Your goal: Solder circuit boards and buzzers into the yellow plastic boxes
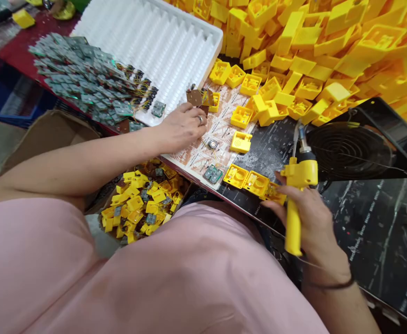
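My left hand [185,126] reaches over the patterned board, its fingers bent against a brown piece [194,97] beside a small yellow case; the fingertips are partly hidden. My right hand [309,215] is wrapped round a yellow soldering gun [300,174], whose tip points up and away from me. The thumb and a finger of that hand also touch the last of several yellow cases [256,183] lined up at the near edge. Left of this row lies a green circuit board [213,174]. A round speaker [212,144] rests between my hands, near a single yellow case [241,142].
Yellow cases [307,37] are heaped at the back right, beside a black fan [349,144]. Circuit boards [81,74] lie piled at left on a white foam tray [154,41]. Below the table edge, a box holds yellow parts [137,202].
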A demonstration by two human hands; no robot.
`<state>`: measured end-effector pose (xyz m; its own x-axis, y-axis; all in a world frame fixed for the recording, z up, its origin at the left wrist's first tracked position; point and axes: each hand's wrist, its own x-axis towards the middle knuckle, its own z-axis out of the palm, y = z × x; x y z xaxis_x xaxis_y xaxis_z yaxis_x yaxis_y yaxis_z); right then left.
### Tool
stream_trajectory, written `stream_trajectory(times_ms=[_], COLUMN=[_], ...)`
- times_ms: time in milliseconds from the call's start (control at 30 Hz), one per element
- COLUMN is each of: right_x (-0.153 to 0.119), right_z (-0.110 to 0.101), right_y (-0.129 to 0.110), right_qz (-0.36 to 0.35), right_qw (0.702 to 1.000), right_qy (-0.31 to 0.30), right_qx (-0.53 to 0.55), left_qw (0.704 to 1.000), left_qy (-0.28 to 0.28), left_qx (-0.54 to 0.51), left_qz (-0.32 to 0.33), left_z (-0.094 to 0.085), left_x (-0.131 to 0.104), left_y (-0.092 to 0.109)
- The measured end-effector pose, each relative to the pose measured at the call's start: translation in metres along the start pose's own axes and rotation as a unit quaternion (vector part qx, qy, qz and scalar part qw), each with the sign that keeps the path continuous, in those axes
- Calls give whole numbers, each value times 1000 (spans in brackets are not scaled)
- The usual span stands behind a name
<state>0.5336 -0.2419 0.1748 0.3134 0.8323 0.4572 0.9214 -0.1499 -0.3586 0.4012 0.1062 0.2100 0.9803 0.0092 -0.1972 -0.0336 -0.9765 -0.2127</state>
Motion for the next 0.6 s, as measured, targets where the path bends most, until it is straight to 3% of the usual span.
stream_trajectory(times_ms=[100, 200, 367, 500, 600], right_x=[6, 8, 22, 25, 9], right_z=[10, 18, 26, 8, -16], right_y=[-4, -8, -21, -27, -24], right_qz=[-35, -21, -55, -59, -37], right_qw=[999, 1000, 998, 993, 993], right_qy=[-8, 1, 23, 104, 111], right_qx=[7, -5, -22, -24, -15], left_qw=[999, 989, 921, 891, 906], left_qy=[-14, 11, 50, 56, 75], left_qx=[-25, -147, -387, -450, -417], left_qz=[24, 8, -15, -28, -14], left_z=[-8, -13, -3, 1, -4], left_x=[-9, -22, -25, -18, -15], left_y=[-2, -5, 14, 27, 29])
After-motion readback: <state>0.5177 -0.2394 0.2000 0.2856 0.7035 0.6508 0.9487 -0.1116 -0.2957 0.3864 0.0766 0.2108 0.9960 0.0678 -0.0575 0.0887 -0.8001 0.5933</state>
